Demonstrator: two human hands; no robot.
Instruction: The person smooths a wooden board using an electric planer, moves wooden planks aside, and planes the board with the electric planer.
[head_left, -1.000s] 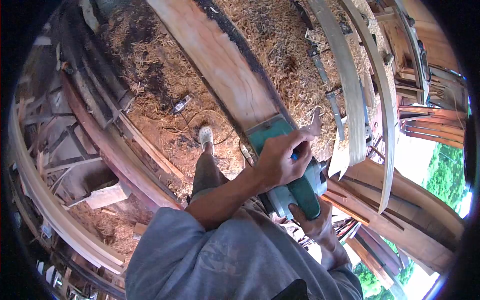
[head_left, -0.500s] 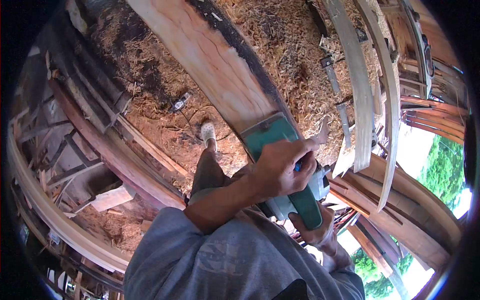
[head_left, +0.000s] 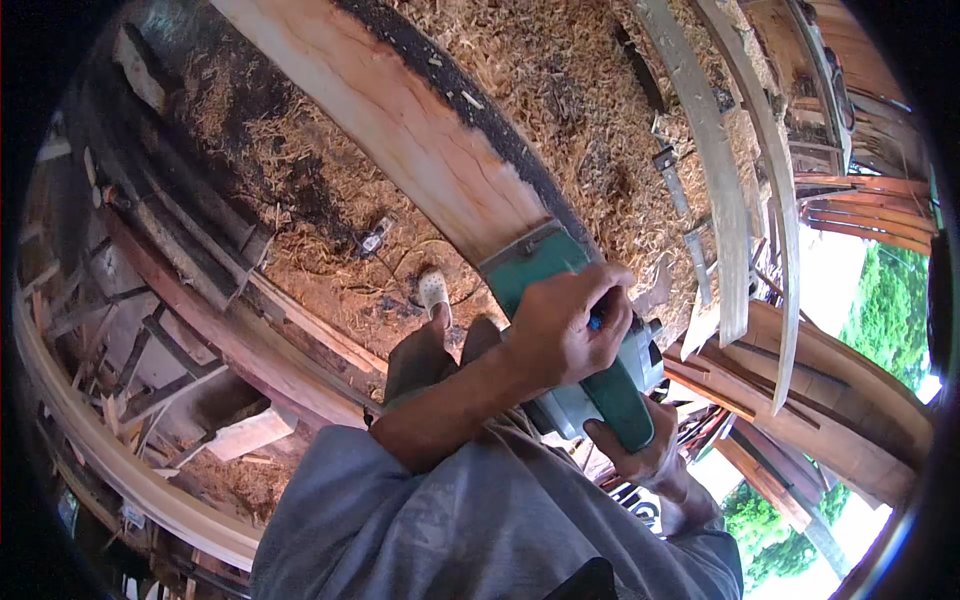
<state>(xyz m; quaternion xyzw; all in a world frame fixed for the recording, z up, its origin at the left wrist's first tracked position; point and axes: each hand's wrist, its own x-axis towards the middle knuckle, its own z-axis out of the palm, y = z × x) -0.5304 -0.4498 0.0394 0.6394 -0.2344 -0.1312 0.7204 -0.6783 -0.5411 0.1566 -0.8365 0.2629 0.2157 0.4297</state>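
A green electric hand planer [head_left: 535,268] lies flat on a long, thick wooden plank [head_left: 425,150] with a dark bark-like edge. The plank's face is pale and reddish beyond the tool. My left hand [head_left: 568,328] is closed round the grip at the front part of the planer, and a bit of blue shows between its fingers. Wrapped round the rear handle is my right hand [head_left: 645,445], its thumb along the handle's side. The planer's sole and most of the plank under it are hidden.
Wood shavings [head_left: 330,180] cover the ground. A small metal tool with a cord [head_left: 374,238] lies left of the plank. Long curved boards [head_left: 705,140] stand at the right, and beams [head_left: 230,335] lie stacked at the left. A foot in a light clog [head_left: 433,292] is beside the plank.
The view has shifted slightly, so the ground and clog appear farther right and lower. Both hands keep their hold on the planer, which stays at nearly the same place in view.
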